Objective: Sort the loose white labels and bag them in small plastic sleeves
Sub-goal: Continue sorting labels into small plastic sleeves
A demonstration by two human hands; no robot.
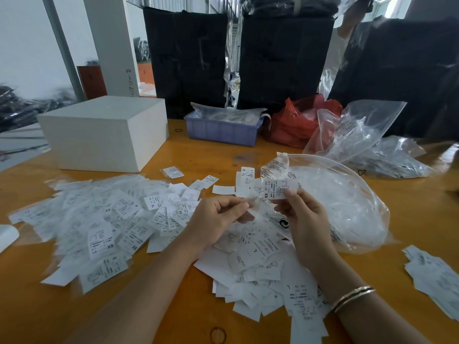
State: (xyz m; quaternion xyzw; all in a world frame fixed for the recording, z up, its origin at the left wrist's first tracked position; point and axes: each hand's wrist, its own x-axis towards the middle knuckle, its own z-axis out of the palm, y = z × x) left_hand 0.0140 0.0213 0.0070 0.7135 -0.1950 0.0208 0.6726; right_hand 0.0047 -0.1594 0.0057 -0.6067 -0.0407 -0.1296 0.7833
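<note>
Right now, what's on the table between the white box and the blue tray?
In the head view, only bare orange tabletop separates the white box from the blue tray, apart from one small dark ring, perhaps a rubber band.

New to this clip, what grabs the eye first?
The sprawl of loose white printed labels across the orange-brown wooden table, densest left and centre. Above it, mid-frame, the left hand and right hand pinch a few labels with a small clear plastic sleeve between them. Behind sit a plain white box at left, a lilac plastic bin and a red plastic bag.
</note>
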